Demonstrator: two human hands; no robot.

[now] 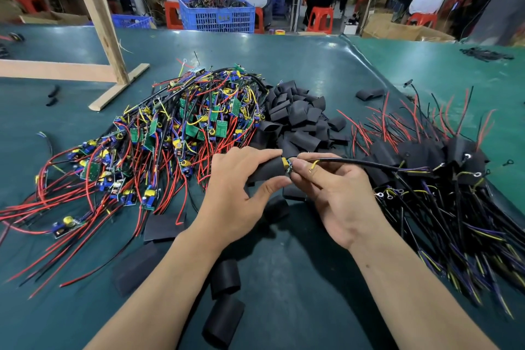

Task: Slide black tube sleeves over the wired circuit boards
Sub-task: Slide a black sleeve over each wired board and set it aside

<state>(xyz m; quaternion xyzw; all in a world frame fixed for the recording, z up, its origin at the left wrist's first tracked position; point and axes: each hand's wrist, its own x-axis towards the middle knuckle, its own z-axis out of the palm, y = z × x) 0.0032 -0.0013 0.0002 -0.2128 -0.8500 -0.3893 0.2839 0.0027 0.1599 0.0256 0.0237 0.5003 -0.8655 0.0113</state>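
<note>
Above the table (284, 71), left hand (238, 193) grips a black sleeve (267, 170); right hand (335, 193) pinches the board's cable (355, 162).

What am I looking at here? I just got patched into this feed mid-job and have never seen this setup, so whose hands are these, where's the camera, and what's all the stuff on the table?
There is no machine here: a person works bare-handed, and the single picture comes from a camera on their head, looking forward and down.

The left hand grips a black tube sleeve. The right hand pinches the black cable of a wired circuit board, only an end of which shows at the sleeve's mouth.

On the green table, the tangle at left is the pile of bare boards with red wires. Behind the hands lies a heap of empty sleeves. At right is a pile of sleeved boards, which look finished. Other workers sit in the background.
</note>
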